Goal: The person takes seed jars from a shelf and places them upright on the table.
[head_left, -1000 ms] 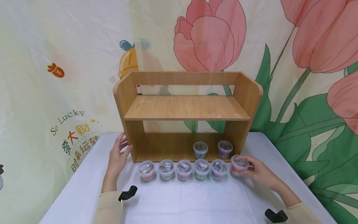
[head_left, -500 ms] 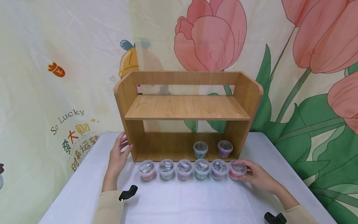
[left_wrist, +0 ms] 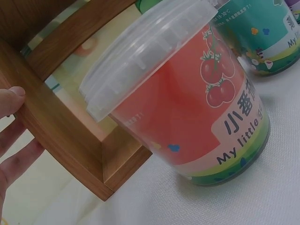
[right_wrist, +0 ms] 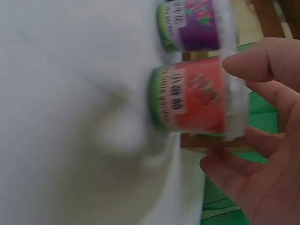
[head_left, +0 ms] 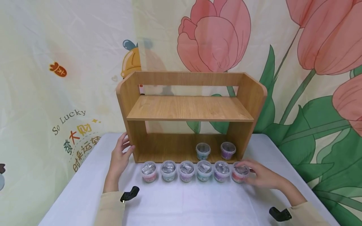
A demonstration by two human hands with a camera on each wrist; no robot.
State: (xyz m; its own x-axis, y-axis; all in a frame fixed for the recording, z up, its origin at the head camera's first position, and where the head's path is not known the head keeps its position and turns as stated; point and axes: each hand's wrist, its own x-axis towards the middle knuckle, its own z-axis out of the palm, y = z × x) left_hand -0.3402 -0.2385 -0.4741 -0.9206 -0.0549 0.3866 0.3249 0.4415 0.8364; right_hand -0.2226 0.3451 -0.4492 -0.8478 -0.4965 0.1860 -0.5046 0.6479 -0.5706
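Observation:
My left hand (head_left: 120, 158) rests its fairly straight fingers against the left side panel of a wooden two-tier shelf (head_left: 189, 108). In the left wrist view, the fingertips (left_wrist: 18, 91) touch that panel's edge. On the right, my right hand (head_left: 264, 175) is around the lid of a red-labelled lidded tub (head_left: 238, 177), its fingers loosely spread. The right wrist view is blurred, with one fingertip (right_wrist: 230, 65) at the lid's rim. That tub stands upright on the table, ending a row with a purple tub (head_left: 221, 175), a teal tub (head_left: 204, 175) and several others.
A teal tub (head_left: 203, 153) and a purple tub (head_left: 227, 152) stand on the shelf's lower board, right of its middle. The upper board (head_left: 189, 108) bears nothing visible. White cloth (head_left: 181, 204) covers the table; a printed curtain (head_left: 85, 37) hangs behind.
The right hand slid the red tub slightly left, to the end of the row. Since then the tub stays put, and the hand's fingers have loosened and its wrist shifted right. The left hand stays.

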